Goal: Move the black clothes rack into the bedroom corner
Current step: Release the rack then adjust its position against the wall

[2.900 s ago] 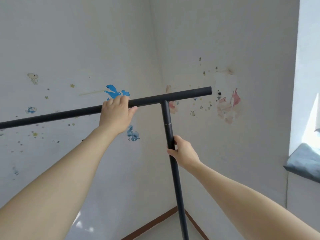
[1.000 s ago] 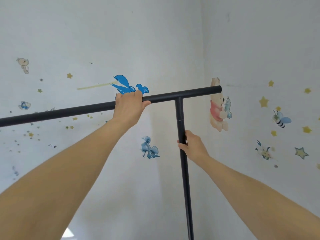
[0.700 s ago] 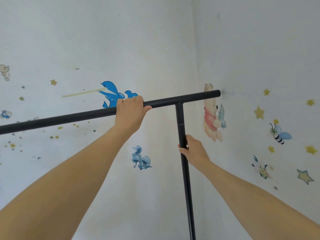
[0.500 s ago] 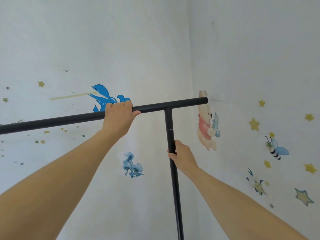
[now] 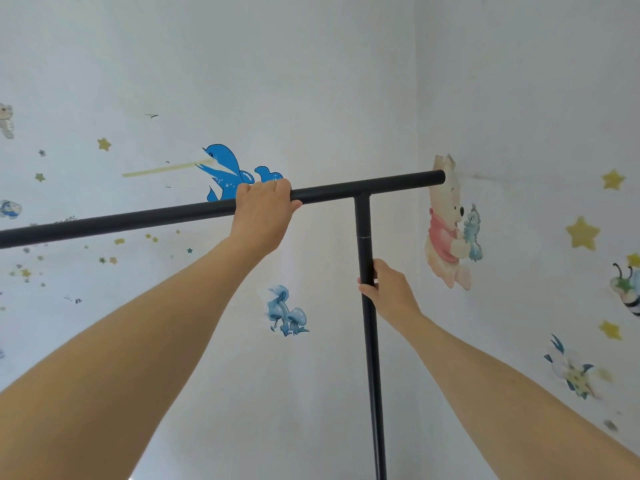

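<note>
The black clothes rack (image 5: 362,216) shows as a long top bar running from the left edge to a capped end near the wall corner, with one upright post dropping to the bottom edge. My left hand (image 5: 263,211) is wrapped over the top bar just left of the joint. My right hand (image 5: 386,292) grips the upright post a little below the joint. The rack's feet and floor are out of view. The bar's right end sits close to the right wall, by the bear sticker (image 5: 448,223).
Two white walls meet at a corner (image 5: 417,98) right of centre. Stickers cover them: a blue dolphin (image 5: 225,169), blue mushrooms (image 5: 287,313), yellow stars (image 5: 581,233), a bee at the right edge.
The view has swung from a window-side corner to this sticker-covered corner. Over the last second the rack's bar end has stayed near the bear sticker; both hands keep their holds.
</note>
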`<state>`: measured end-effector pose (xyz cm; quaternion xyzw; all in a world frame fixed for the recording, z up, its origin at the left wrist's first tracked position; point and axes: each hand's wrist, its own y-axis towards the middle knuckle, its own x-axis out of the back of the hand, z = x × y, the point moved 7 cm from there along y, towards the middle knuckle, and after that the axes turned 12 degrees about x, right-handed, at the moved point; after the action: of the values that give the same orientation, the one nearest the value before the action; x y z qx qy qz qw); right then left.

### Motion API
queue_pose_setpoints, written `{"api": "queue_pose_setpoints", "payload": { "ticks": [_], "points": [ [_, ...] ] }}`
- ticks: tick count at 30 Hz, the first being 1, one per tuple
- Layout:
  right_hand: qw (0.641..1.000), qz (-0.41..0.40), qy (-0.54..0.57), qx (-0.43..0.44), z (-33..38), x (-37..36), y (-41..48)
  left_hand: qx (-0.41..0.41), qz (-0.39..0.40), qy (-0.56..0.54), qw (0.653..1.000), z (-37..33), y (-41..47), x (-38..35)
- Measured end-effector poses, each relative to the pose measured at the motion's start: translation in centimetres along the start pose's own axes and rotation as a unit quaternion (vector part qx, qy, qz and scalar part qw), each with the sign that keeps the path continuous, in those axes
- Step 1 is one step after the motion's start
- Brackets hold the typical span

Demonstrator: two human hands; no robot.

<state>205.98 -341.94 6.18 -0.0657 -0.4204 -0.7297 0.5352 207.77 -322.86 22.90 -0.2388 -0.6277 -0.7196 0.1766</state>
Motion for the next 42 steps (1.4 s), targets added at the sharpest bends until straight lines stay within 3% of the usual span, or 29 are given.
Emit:
{"api": "queue_pose_setpoints", "payload": {
  "ticks": [11,16,26,36,42],
  "points": [
    [1.0,-0.023,0.011,-0.015,-0.2,0.0,-0.7,-0.045,0.064,-0.064,0.995,-0.1,-1.0,0.0],
    [0.998,-0.04,-0.001,-0.041,0.6,-0.9,-1.7,-0.073,0.053,-0.088,0.992,1.8,-2.7,1.5],
    [0.995,-0.087,-0.029,-0.045,2.0,0.4,-4.1,-0.013,0.059,-0.016,0.998,10.3,-5.5,4.1],
    [0.991,-0.077,-0.095,-0.049,1.6,1.8,-4.9,0.006,0.089,-0.01,0.996,8.4,-5.4,3.4],
    [0.992,-0.088,-0.079,-0.051,1.7,1.8,-5.1,0.0,0.102,-0.024,0.995,8.4,-5.6,3.8]
  ]
}}
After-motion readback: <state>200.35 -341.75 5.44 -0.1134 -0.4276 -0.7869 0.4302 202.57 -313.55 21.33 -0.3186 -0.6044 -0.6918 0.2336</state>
